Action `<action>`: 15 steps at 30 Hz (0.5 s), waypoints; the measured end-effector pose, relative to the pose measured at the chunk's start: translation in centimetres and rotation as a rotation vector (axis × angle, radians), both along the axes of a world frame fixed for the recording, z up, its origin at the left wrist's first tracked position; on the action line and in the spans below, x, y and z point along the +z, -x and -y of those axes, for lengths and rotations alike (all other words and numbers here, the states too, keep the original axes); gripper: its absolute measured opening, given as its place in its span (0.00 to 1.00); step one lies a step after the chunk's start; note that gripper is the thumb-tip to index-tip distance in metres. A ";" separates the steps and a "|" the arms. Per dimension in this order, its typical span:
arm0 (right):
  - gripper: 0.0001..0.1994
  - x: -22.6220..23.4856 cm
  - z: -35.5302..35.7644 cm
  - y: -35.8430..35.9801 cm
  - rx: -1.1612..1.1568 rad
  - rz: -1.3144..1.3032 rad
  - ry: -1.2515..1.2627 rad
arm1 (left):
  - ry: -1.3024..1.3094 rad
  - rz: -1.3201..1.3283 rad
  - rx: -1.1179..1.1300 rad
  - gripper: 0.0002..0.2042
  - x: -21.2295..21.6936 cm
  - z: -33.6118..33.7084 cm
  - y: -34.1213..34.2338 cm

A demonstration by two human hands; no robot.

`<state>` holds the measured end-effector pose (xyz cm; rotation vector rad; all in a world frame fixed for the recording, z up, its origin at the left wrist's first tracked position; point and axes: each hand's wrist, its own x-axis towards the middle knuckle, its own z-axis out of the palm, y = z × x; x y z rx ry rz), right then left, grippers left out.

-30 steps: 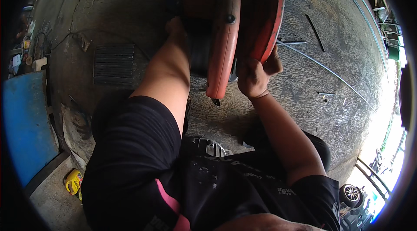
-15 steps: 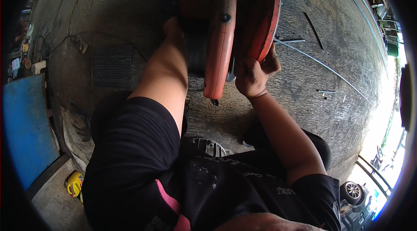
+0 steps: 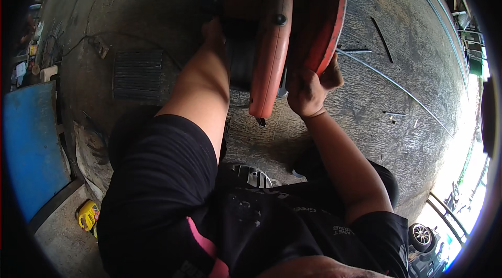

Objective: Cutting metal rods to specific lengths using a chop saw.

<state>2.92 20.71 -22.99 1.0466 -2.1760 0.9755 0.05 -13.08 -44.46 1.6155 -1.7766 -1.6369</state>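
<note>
A chop saw with a long red handle (image 3: 271, 63) and a round red blade guard (image 3: 328, 21) stands in front of me. My left hand (image 3: 213, 31) reaches to the saw's left side, by its dark motor housing. Shadow and the machine hide most of its fingers. Just under the guard's near edge is my right hand (image 3: 309, 95), its fingers curled and partly hidden. What it grips there cannot be made out. From beside the guard a long thin metal rod (image 3: 397, 87) runs out to the right along the floor.
A dark ribbed slab (image 3: 137, 75) lies left of the saw, near a cable. Short metal pieces (image 3: 395, 114) and a dark strip (image 3: 382, 40) lie on the right. A blue panel (image 3: 34, 152) and a yellow tape measure (image 3: 87, 214) are at far left.
The saw, floor pieces and hands all appear slightly farther right in the picture. Both hands keep about the same places against the saw.
</note>
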 end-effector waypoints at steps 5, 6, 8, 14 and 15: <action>0.15 -0.3 0.0 -0.1 0.021 0.063 0.035 | -0.160 -0.239 0.256 0.22 -0.4 -0.1 0.1; 0.16 -0.2 0.0 -0.2 0.000 0.042 0.011 | -0.177 -0.231 0.257 0.22 -0.3 -0.1 0.1; 0.16 -0.2 0.0 -0.2 -0.004 0.039 0.010 | -0.159 -0.254 0.232 0.22 -0.3 -0.1 -0.1; 0.16 0.1 0.1 0.0 0.018 0.038 0.011 | -0.223 -0.280 0.277 0.20 -0.6 -0.1 0.3; 0.16 0.1 0.1 0.0 0.027 0.035 0.017 | -0.257 -0.294 0.312 0.20 -0.6 -0.1 0.5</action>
